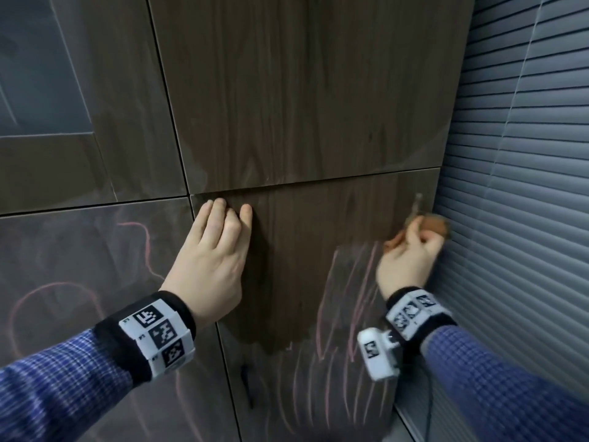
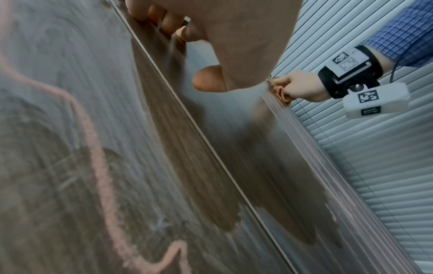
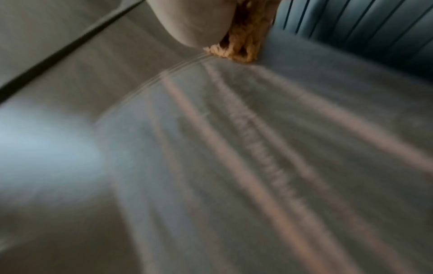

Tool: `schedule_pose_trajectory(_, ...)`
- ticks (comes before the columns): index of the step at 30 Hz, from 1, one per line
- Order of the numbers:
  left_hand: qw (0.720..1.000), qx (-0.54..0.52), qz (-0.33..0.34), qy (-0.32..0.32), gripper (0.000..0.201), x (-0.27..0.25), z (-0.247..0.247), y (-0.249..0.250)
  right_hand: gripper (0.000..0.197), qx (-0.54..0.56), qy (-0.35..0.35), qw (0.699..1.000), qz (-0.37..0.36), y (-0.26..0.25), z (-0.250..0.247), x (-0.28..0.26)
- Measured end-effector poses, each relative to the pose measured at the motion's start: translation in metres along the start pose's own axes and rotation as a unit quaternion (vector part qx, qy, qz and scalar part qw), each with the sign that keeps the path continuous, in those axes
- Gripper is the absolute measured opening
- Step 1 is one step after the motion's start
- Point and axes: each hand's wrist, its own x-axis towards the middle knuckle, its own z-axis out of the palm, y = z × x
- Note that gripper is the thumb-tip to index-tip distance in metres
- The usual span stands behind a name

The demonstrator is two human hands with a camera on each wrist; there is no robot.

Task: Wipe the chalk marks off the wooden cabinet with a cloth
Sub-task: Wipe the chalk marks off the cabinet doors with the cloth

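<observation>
The right hand [image 1: 406,264] grips a bunched orange cloth [image 1: 432,226] against the wooden cabinet [image 1: 302,106] near its right edge, just above pink chalk marks [image 1: 350,301], while the left hand [image 1: 213,260] rests flat, fingers straight, on the same door's upper left corner.

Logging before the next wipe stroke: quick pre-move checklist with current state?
1. Cloth in grip: ok. The right hand holds the orange cloth bunched.
2. Cloth against the cabinet panel: ok, at its upper right edge, by the blinds.
3. Left hand clear of the stroke path: ok, flat on the panel's upper left.
4. Chalk marks remaining: not ok, pink lines below the cloth.
5. Left panel scribble: not ok, unwiped.
6. Cloth still clean enough: cannot tell.
</observation>
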Motion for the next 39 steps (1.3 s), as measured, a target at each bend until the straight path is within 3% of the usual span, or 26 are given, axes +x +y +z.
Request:
schedule_pose_trajectory(2,1.0,0.001,0.002,0.005,0.074,-0.001,0.004,0.0,0.034,0.045,-0.007,0.997,-0.063,-0.043,0.016,-0.038)
schedule_pose_trajectory(5,1.0,0.002,0.01,0.012,0.074,-0.004,0.006,-0.003,0.048,0.053,-0.134,0.963,-0.227,-0.098,0.028,-0.111)
schedule_pose_trajectory(7,1.0,0.003,0.02,0.015,0.075,-0.005,0.005,-0.006,0.055,0.013,-0.237,0.921,-0.309,-0.096,0.029,-0.135)
schedule_pose_trajectory(9,1.0,0.007,0.02,0.018,0.077,-0.005,0.003,-0.007,0.054,-0.004,-0.262,0.901,-0.347,-0.069,0.026,-0.129)
schedule_pose_trajectory(10,1.0,0.008,0.017,0.017,0.078,-0.005,0.002,-0.008,0.048,-0.004,-0.237,0.91,-0.339,-0.05,0.024,-0.12)
schedule_pose_trajectory(13,1.0,0.006,0.015,0.009,0.078,-0.005,0.0,-0.008,0.014,-0.043,-0.156,0.973,-0.168,0.009,0.003,-0.081)
schedule_pose_trajectory(16,1.0,0.004,0.015,0.007,0.076,-0.004,0.0,-0.006,0.032,-0.073,-0.057,0.996,-0.002,0.047,-0.01,-0.056)
schedule_pose_trajectory(18,1.0,0.006,0.015,0.01,0.075,-0.003,0.002,-0.005,0.044,-0.057,-0.009,0.996,0.075,0.039,-0.008,-0.051)
schedule_pose_trajectory(21,1.0,0.001,0.014,0.015,0.073,-0.003,0.007,-0.005,0.027,-0.011,-0.045,0.996,0.077,-0.006,0.01,-0.072)
schedule_pose_trajectory(24,1.0,-0.006,0.013,0.02,0.07,-0.004,0.009,-0.005,0.047,0.098,-0.104,0.987,-0.073,-0.062,0.026,-0.121)
schedule_pose_trajectory(27,0.999,-0.008,0.017,0.029,0.069,-0.006,0.008,-0.008,0.061,0.009,-0.2,0.948,-0.246,-0.073,0.026,-0.131)
schedule_pose_trajectory(29,0.999,-0.008,0.011,0.034,0.07,-0.005,0.007,-0.008,0.059,-0.012,-0.191,0.945,-0.264,-0.056,0.02,-0.106)
schedule_pose_trajectory(33,0.999,-0.011,0.011,0.028,0.072,-0.007,0.008,-0.007,0.051,0.012,-0.086,0.993,-0.077,0.007,0.001,-0.056)
schedule_pose_trajectory(36,1.0,-0.006,0.011,0.026,0.072,-0.007,0.009,-0.005,0.064,0.002,-0.057,0.998,0.011,0.036,-0.001,-0.05)
schedule_pose_trajectory(39,0.999,-0.007,0.013,0.029,0.071,-0.006,0.008,-0.006,0.061,0.003,-0.005,0.991,0.135,0.054,0.008,-0.059)
